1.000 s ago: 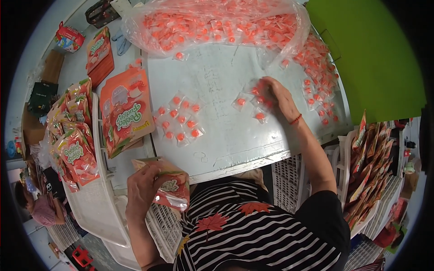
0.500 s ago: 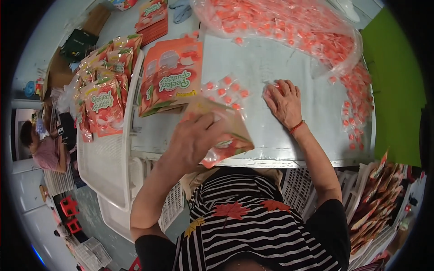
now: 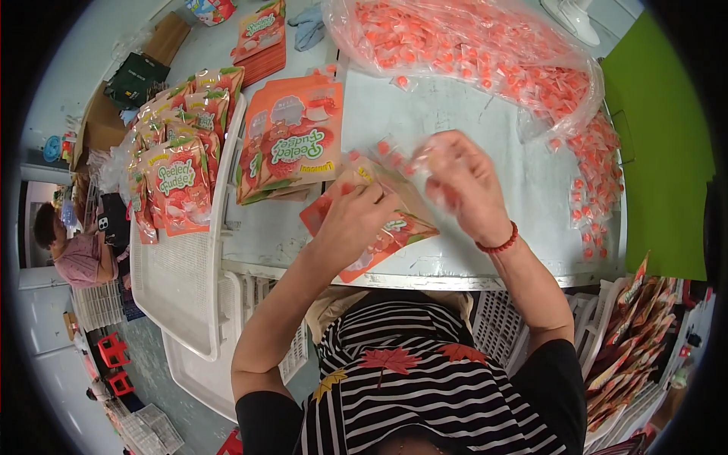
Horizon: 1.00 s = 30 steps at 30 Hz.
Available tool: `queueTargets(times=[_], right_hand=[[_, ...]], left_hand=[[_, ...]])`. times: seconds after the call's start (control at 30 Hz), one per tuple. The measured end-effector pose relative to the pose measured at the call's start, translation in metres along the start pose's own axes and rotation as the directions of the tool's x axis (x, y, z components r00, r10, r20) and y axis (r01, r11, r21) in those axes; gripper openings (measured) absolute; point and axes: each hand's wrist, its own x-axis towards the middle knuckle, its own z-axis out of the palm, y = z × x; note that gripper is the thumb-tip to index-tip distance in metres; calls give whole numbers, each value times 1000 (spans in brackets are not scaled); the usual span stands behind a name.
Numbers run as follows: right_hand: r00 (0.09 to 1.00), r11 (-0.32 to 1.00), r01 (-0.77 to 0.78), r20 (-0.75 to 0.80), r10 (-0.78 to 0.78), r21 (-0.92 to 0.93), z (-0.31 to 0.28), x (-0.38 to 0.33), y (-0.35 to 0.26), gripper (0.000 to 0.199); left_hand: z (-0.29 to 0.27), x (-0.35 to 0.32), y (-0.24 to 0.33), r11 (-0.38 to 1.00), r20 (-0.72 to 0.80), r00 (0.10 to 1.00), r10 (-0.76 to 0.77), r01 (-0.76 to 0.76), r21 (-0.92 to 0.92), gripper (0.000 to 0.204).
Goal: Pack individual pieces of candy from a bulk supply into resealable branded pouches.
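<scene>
My left hand (image 3: 355,221) grips a red and orange candy pouch (image 3: 409,225), its mouth facing right, low over the near side of the table. Beside that opening, my right hand (image 3: 472,186) is closed on clear-wrapped candies (image 3: 431,168), its fingers smeared by motion. How many candies it holds I cannot make out. A few loose wrapped candies (image 3: 390,154) lie on the table just beyond the pouch, partly hidden by it. Flat printed pouches (image 3: 292,144) are stacked to the left of my hands.
A big clear bag of pink wrapped candies (image 3: 470,45) spreads across the back, with more spilled candies (image 3: 595,182) along the right edge. Filled pouches (image 3: 180,178) stand in a white plastic tray (image 3: 174,265) at left. Another pouch stack (image 3: 260,45) and a blue cloth (image 3: 306,29) lie behind.
My right hand has lifted from the table and come left to the pouch, with candies in its fingers. The pouch in my left hand has tilted, its opening now toward the right hand.
</scene>
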Motion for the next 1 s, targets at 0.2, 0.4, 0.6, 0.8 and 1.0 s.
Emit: queueTargets(times=[0.2, 0.4, 0.6, 0.8, 1.0], right_hand=[[962, 286, 269, 268, -43, -920, -23, -1, 31, 19], [958, 165, 178, 209, 196, -970, -22, 20, 24, 21], [960, 56, 251, 256, 116, -966, -18, 32, 27, 31], [969, 321, 212, 242, 55, -923, -15, 43, 23, 28], [961, 285, 99, 166, 222, -953, -3, 38, 6, 30]], left_hand=[[-8, 4, 1, 997, 68, 996, 55, -51, -61, 13], [-12, 19, 20, 982, 17, 984, 177, -175, -72, 13], [-6, 22, 11, 975, -23, 980, 199, -201, -92, 13], [-2, 20, 0, 994, -36, 997, 62, -65, -92, 10], [-15, 26, -7, 977, -128, 989, 74, -98, -188, 13]])
